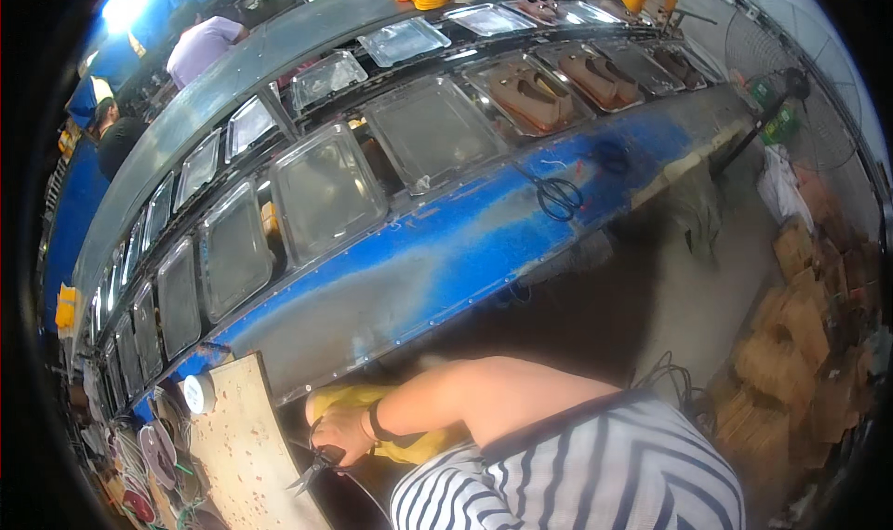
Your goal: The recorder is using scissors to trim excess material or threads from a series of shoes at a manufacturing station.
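Note:
My right hand (342, 436), with a dark band at the wrist, reaches across to the left, low in the head view. Its fingers are closed round the dark handles of a pair of scissors (305, 480), whose blades point down and to the left. Yellow cloth (409, 448) lies behind and under the hand and wrist. Just left of the scissors is a pale board (240, 446) with reddish specks. A round white roll (198, 394) rests on that board's far edge. My left hand is not in view.
A curved conveyor carries clear trays (327, 193), several holding brown shoes (532, 97). Along it runs a blue ledge (437, 274) with black-handled scissors (558, 198). Cardboard (786, 344) and a fan (791, 84) stand at right. Coloured tape rolls (158, 454) hang at left. People work beyond.

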Available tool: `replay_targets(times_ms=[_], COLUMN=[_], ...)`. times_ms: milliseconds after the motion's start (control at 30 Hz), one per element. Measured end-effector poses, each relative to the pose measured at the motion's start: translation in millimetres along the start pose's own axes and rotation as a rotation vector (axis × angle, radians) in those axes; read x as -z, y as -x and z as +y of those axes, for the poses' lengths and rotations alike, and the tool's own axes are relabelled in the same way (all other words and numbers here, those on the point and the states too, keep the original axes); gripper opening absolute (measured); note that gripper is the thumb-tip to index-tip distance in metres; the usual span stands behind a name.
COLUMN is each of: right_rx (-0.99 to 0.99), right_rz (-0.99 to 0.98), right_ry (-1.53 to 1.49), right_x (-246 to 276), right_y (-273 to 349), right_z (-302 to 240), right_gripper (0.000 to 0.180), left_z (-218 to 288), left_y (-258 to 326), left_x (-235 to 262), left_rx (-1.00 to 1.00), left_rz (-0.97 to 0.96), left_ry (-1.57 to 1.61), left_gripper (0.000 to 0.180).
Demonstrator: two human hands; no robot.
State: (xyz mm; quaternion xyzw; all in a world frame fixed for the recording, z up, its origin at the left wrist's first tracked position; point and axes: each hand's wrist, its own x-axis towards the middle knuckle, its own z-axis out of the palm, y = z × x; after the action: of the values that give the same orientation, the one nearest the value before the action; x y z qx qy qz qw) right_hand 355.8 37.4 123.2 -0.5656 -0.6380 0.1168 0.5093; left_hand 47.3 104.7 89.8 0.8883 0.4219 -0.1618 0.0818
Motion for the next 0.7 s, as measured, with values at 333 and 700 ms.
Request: replay_targets(times_ms=[333, 700], right_rx=[-0.003, -0.14], right_rz=[-0.038, 0.07], right_ry=[-0.055, -0.061], right_x=[1.8, 25.2], right_y=[-2.7, -15.5], right_z=[-1.8, 1.7], right_gripper=[0.045, 0.03], left_z=[-30.0, -64.5], left_y=[-10.0, 18.7], left_x=[11.7, -12.1], left_rx=[0.01, 0.19], left_rz=[-0.014, 0.078], left_ry=[-0.038, 0.09], left_gripper=[0.024, 0.023])
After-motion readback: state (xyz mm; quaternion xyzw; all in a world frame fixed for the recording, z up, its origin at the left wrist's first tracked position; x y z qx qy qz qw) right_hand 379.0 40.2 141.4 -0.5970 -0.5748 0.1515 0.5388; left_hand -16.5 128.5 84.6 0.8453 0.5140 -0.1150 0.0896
